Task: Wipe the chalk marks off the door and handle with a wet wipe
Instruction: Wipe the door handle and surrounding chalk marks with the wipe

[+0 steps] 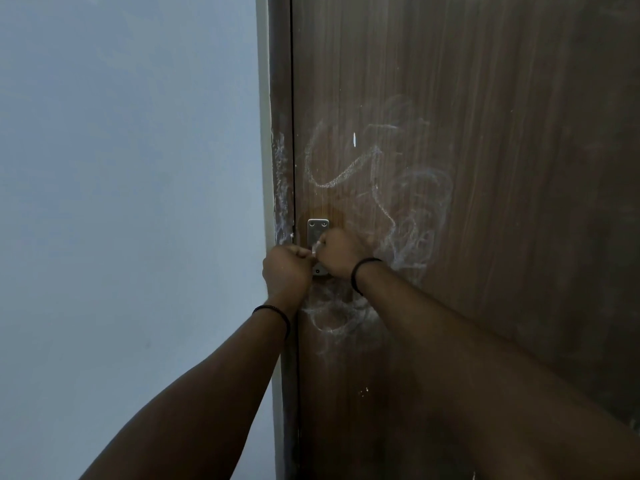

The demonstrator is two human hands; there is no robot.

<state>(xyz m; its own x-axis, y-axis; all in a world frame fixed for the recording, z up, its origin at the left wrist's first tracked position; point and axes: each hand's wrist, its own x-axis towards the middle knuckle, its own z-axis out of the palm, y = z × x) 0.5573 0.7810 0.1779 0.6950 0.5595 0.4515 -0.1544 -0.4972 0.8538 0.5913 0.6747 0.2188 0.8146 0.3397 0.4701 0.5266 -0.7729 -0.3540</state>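
At the handle plate (318, 227), both hands, left (286, 270) and right (341, 254), grip a white wipe (314, 252) on the chalk-marked door (485, 168).

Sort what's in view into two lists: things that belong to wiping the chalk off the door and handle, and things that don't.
Part of the job:
- door
- chalk marks
- metal handle plate
- white wipe, pinched between both hands
- left hand
- right hand

Just there:
- wall
- door frame, though chalk smears show on it
- black wristbands
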